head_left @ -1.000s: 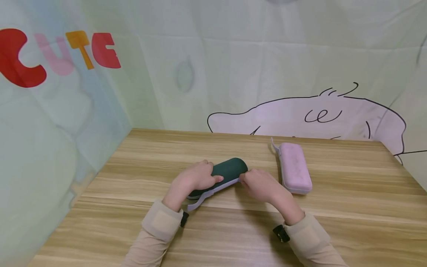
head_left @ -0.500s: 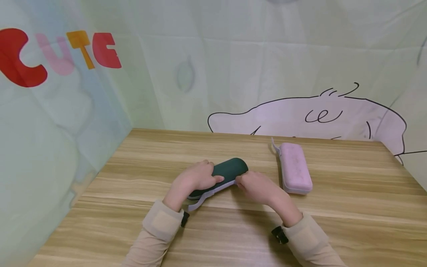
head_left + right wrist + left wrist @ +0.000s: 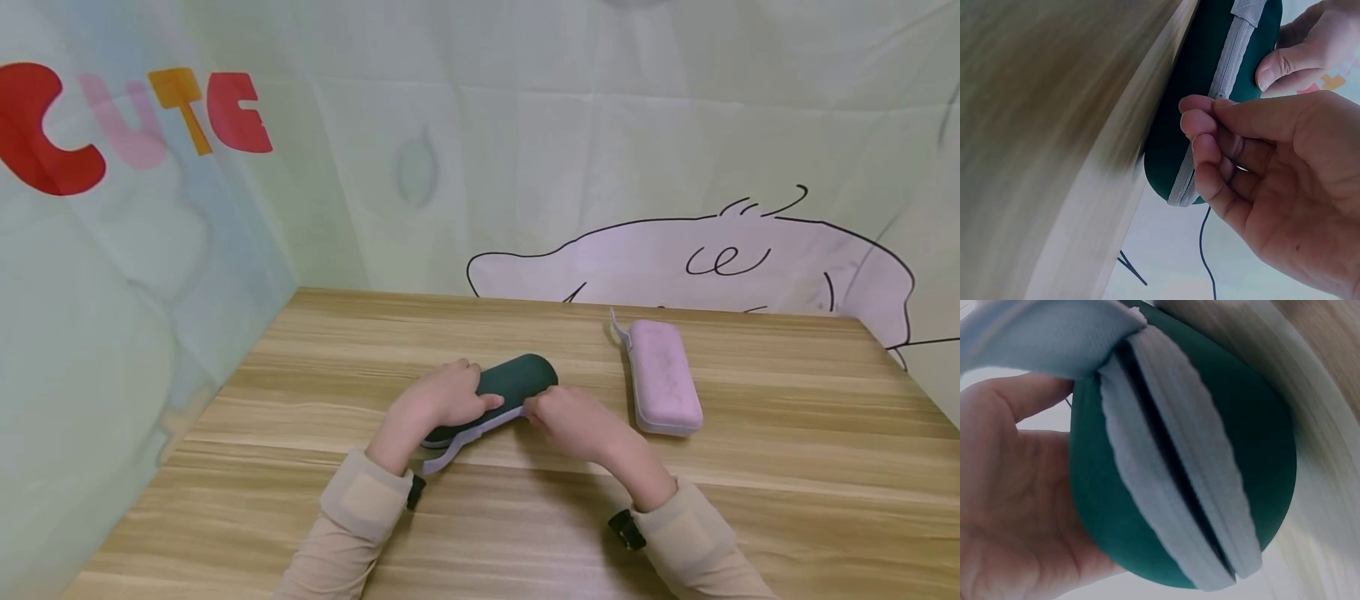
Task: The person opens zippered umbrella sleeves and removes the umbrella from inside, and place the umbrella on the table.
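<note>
A dark green zippered glasses case (image 3: pixel 517 382) lies slantwise on the table, with a pale grey zipper (image 3: pixel 1175 456) along its side. My left hand (image 3: pixel 450 396) grips the case from above, thumb across its top. In the left wrist view a dark slit runs between the zipper tapes at the strap end, and the grey strap (image 3: pixel 1054 334) sticks out there. At the zipper nearer the other end, my right hand (image 3: pixel 573 423) pinches the zipper pull between thumb and forefinger. The pull is mostly hidden by the fingertips (image 3: pixel 1197 103); the other fingers curl beside the case.
A pink zippered case (image 3: pixel 663 379) with a small strap lies to the right of my right hand. The wood-grain table (image 3: pixel 525 533) ends at a printed cloth backdrop (image 3: pixel 375 167) behind and on the left.
My right hand has slid a little way left along the zipper, toward my left hand. The left hand, the green case and the pink case have stayed in place.
</note>
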Demonstrator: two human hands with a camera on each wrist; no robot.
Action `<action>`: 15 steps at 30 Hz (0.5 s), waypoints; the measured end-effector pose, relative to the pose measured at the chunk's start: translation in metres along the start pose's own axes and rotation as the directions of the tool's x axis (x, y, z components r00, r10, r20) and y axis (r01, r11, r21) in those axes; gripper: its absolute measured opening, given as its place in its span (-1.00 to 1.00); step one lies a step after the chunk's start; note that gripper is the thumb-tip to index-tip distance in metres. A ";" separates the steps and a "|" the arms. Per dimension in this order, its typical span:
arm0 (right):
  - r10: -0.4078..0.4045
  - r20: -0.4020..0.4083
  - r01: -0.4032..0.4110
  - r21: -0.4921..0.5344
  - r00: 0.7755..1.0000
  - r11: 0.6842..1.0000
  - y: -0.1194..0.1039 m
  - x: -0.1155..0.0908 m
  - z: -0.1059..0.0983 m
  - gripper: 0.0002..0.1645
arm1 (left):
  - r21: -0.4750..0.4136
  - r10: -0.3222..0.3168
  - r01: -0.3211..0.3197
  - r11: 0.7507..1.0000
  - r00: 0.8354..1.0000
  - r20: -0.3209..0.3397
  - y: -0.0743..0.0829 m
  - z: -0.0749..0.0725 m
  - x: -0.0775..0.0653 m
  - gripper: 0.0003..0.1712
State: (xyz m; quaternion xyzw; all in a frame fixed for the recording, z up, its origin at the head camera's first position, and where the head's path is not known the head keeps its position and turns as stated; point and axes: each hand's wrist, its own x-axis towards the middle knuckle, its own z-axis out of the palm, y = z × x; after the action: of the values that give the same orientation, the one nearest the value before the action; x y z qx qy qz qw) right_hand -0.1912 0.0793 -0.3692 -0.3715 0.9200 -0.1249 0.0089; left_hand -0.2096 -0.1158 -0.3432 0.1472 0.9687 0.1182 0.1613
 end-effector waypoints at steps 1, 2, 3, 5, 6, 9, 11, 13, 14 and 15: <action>0.004 0.004 -0.004 0.006 1.000 1.000 0.000 0.000 0.000 -0.75 | 0.000 0.001 -0.001 1.000 1.000 0.000 0.000 0.000 0.000 -0.25; 0.005 0.005 -0.005 0.006 1.000 1.000 -0.001 0.000 0.000 -0.75 | 0.000 0.002 -0.002 1.000 1.000 -0.001 0.000 0.000 0.000 -0.25; 0.005 0.006 -0.005 0.007 1.000 1.000 -0.001 0.001 0.000 -0.75 | 0.000 0.002 -0.002 1.000 1.000 -0.001 0.000 0.000 0.000 -0.25; -0.002 0.005 0.002 0.000 1.000 1.000 -0.002 0.001 0.000 -0.75 | -0.001 0.005 -0.005 1.000 1.000 0.000 0.000 0.000 0.000 -0.25; -0.004 0.007 0.004 -0.003 1.000 1.000 -0.002 0.001 0.000 -0.76 | -0.001 0.006 -0.006 1.000 1.000 0.001 0.000 0.000 0.000 -0.25; -0.006 0.013 0.007 -0.012 1.000 1.000 -0.004 0.002 0.001 -0.77 | 0.000 0.005 -0.005 1.000 1.000 0.005 0.000 0.000 0.000 -0.24; -0.008 0.015 0.009 -0.015 1.000 1.000 -0.005 0.003 0.001 -0.77 | 0.001 0.003 -0.003 1.000 1.000 0.008 0.000 -0.001 0.000 -0.24; -0.009 0.015 0.010 -0.018 1.000 1.000 -0.006 0.003 0.001 -0.77 | 0.002 0.000 0.000 1.000 1.000 0.010 -0.001 -0.001 0.000 -0.24; -0.009 0.017 0.009 -0.019 1.000 1.000 -0.007 0.004 0.001 -0.77 | 0.001 0.001 -0.001 1.000 1.000 0.010 -0.001 -0.001 0.000 -0.23; -0.005 0.021 0.006 -0.015 1.000 1.000 -0.007 0.004 0.001 -0.77 | -0.001 0.002 -0.002 1.000 1.000 0.010 -0.001 -0.001 0.000 -0.23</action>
State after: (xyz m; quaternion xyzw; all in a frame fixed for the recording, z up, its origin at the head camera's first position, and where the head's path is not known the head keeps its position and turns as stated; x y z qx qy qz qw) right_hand -0.1888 0.0715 -0.3686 -0.3753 0.9197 -0.1143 0.0155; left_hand -0.2099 -0.1167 -0.3423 0.1487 0.9676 0.1181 0.1663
